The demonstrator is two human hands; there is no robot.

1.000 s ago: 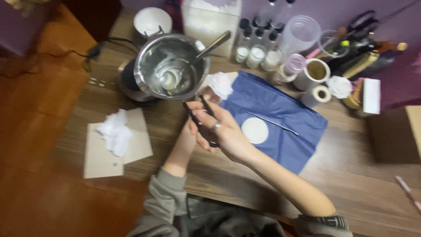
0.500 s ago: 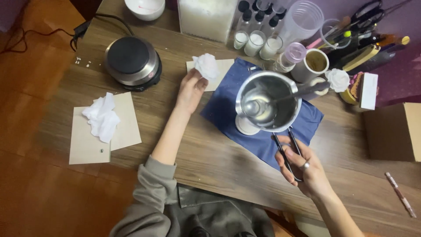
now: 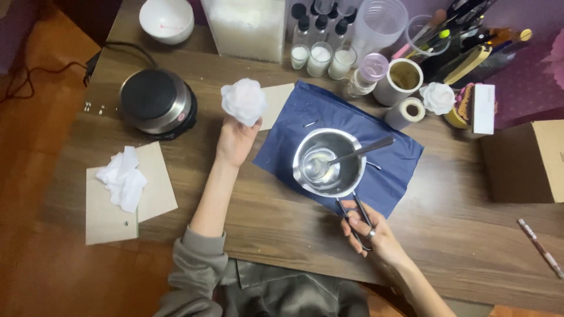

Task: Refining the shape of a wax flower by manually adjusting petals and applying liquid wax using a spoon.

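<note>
Pot (image 3: 329,161) on cloth (image 3: 388,176), hotplate (image 3: 157,103) to its left

Pot (image 3: 329,161): polished metal, glossy, with a smooth reflective inside; handle of thin dark wire. Spoon (image 3: 352,155): bright metal. Cloth (image 3: 388,170): dark blue fabric, matt. Tabletop (image 3: 264,217): brown wood, visible grain, dull sheen. Hotplate (image 3: 157,103): matt black top, shiny metal rim. Flower (image 3: 242,101): white, soft matt surface. Tissue (image 3: 122,178): white crumpled paper on a plain matt card (image 3: 155,188). Bowl (image 3: 167,19): white, glossy.
</note>
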